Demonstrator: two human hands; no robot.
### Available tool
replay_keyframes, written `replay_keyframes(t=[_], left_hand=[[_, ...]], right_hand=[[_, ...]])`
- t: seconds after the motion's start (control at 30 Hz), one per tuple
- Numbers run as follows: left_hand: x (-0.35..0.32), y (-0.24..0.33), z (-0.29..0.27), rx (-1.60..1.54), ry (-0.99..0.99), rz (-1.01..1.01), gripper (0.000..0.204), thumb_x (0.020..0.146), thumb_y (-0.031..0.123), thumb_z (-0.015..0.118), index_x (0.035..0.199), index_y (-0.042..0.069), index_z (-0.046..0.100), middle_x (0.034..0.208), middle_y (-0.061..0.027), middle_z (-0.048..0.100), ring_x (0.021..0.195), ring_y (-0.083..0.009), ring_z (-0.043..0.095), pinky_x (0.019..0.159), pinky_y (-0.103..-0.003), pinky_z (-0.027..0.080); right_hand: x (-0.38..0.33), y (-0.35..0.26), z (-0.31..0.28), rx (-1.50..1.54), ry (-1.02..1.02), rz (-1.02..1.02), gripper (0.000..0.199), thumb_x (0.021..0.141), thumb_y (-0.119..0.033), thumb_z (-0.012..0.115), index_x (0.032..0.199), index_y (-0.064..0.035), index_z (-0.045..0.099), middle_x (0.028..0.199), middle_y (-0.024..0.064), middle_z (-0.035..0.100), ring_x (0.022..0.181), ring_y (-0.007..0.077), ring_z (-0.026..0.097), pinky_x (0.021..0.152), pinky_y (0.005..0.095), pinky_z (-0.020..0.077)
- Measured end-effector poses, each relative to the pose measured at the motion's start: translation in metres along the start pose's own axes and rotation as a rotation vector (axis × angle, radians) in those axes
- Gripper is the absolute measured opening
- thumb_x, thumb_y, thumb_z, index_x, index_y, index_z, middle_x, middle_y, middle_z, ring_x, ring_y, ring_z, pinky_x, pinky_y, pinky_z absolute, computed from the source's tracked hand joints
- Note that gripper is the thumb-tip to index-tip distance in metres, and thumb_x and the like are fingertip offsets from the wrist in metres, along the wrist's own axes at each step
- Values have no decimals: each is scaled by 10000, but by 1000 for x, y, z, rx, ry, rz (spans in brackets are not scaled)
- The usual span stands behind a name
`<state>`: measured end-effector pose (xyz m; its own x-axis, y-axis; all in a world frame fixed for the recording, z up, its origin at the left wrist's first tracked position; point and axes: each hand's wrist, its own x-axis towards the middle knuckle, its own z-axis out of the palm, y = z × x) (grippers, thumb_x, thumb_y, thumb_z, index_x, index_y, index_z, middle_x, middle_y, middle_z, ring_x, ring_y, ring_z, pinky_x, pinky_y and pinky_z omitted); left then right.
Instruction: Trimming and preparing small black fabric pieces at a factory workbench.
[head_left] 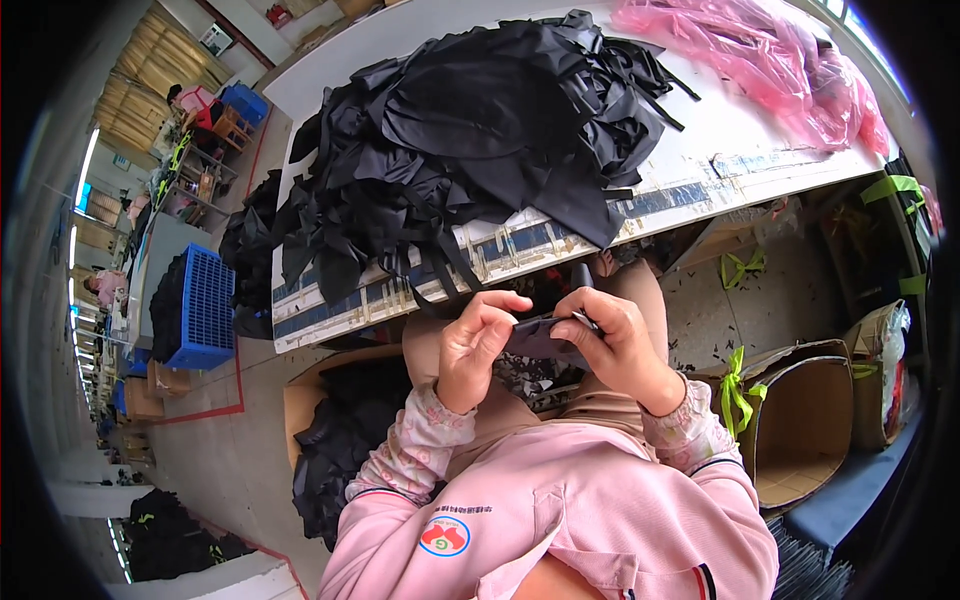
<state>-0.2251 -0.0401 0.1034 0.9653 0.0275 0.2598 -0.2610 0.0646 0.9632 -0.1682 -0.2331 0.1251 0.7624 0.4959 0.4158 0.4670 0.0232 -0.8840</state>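
You are seated, looking down at your lap, both hands closed around a small dark fabric piece (pixel 535 338) held just below the edge of the worktable (pixel 700 165). Your left hand (pixel 478 345) curls its fingers over the left end of the piece, pinching it between thumb and fingertips. Your right hand (pixel 615 345) grips the right end, and a thin pale metal tool (pixel 585 320), possibly small snips, lies between its fingers; the view is too small to be sure. A big pile of black garments (pixel 480 130) with loose straps hangs over the table edge right above your hands, and pink plastic bags (pixel 770 60) lie at the far right of the table. The risks as they look: the tool's tip sits close to your left fingertips, so a slip could nick them or cut the fabric; a dangling strap could snag your hands and pull the pile down; and the piece, if dropped, could vanish among the dark scraps in the cardboard box (pixel 340 420) by your left knee.
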Motion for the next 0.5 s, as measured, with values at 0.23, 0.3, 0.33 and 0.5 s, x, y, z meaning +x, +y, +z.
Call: replay_keyframes(t=[0.23,0.3,0.33,0.5], left_hand=[[1,-3,11,-226,31,70,263,941,261,577,998,4,565,1070,-111,582,995,-187,582,959,-332,413],[-2,-9,9,-122,-7,38,181,948,203,565,972,24,582,1010,-61,599,936,-155,587,901,-289,434],[-3,-11,8,-123,-6,38,181,948,203,565,972,24,582,1010,-61,599,936,-155,587,901,-289,434],[-4,-16,12,-724,45,-448,57,910,90,602,946,51,583,919,8,604,832,-73,571,798,-230,448]], right_hand=[[-2,-1,3,23,-29,56,104,837,-38,665,880,-5,575,735,93,600,650,186,570,603,278,449],[-3,0,4,21,-30,61,106,837,-39,665,881,-4,574,735,93,599,651,187,569,607,279,450],[-4,2,4,24,-38,61,104,838,-37,663,879,-3,573,735,94,598,652,189,569,610,281,451],[-4,10,7,16,-63,29,99,834,-28,658,871,-1,570,737,100,595,655,199,568,617,288,454]])
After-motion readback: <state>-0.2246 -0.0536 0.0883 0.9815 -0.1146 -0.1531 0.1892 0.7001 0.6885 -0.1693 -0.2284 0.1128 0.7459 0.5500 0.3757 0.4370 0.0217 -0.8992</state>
